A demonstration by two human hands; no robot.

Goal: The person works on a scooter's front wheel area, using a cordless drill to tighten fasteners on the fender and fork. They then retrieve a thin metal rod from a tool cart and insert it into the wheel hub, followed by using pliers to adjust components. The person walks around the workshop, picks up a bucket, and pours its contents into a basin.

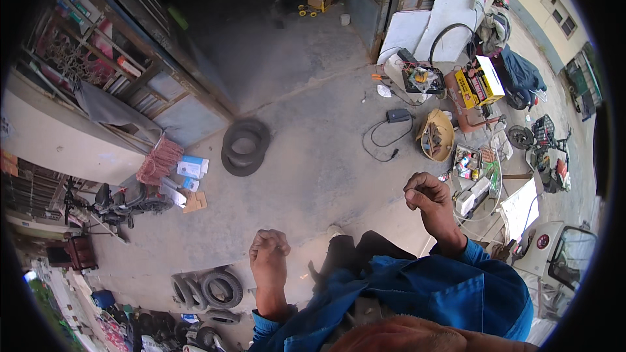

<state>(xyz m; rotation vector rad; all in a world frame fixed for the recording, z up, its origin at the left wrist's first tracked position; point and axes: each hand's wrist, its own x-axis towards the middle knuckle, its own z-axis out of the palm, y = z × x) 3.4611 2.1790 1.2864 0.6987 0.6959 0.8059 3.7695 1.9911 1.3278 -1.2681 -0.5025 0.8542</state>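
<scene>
Both of my hands are raised in front of my body over the concrete ground. My left hand point(268, 257) is curled into a loose fist, with no object showing in it. At the right, my right hand point(430, 201) has its fingers bent in and the thumb close to the index finger; nothing shows between them. The right hand is nearest to a tan basin point(438, 119) with metal tools in it. A black charger point(399, 115) with a cable lies on the ground beyond that hand. Neither hand touches anything that I can see.
Stacked black tyres point(262, 135) lie by the doorway, and more tyres point(222, 289) stand at the lower left. A yellow box point(480, 85), a tray of small parts point(467, 163) and white panels point(443, 23) crowd the right. Cardboard point(195, 201) lies at the left.
</scene>
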